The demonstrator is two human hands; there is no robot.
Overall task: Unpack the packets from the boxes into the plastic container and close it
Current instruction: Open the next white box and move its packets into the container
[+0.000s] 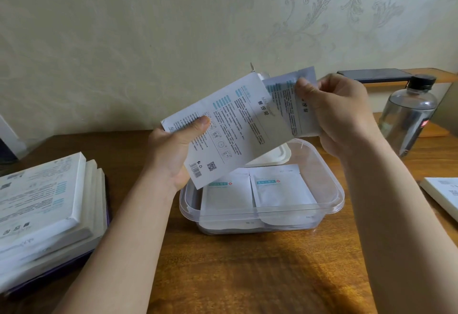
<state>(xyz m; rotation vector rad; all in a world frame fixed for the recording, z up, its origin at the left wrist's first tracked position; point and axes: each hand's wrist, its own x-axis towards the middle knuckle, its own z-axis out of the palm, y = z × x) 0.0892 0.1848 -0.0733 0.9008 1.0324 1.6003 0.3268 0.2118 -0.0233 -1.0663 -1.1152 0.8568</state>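
A brown wooden table (247,276) fills the lower part of the view. On its left edge lies a stack of flat white printed boxes (44,209), leaning a little, with a dark purple item under it.

At the middle of the table stands a clear rectangular plastic container (332,189), uncovered. Its white lid with rounded corners (272,157) lies at its far side, partly hidden. Two white square packets with teal labels (280,189) lie side by side flat inside the container.

Above the container, the left hand (173,150) grips a flat white printed cardboard box (235,127) at its lower end, thumb on the printed face and fingers behind. The box is tilted. Its long axis runs from lower left to upper right, the barcode end points down toward the person, and the open end points up toward the wall.

A clear bottle with a black cap (409,112) stands at the far right, near a dark phone (374,75) on a ledge.

The right hand (342,115) pinches a pale grey-blue printed packet bundle (287,95) that sticks partly out of the box's open end, following the same slant.

Another white box (443,194) shows at the right edge.
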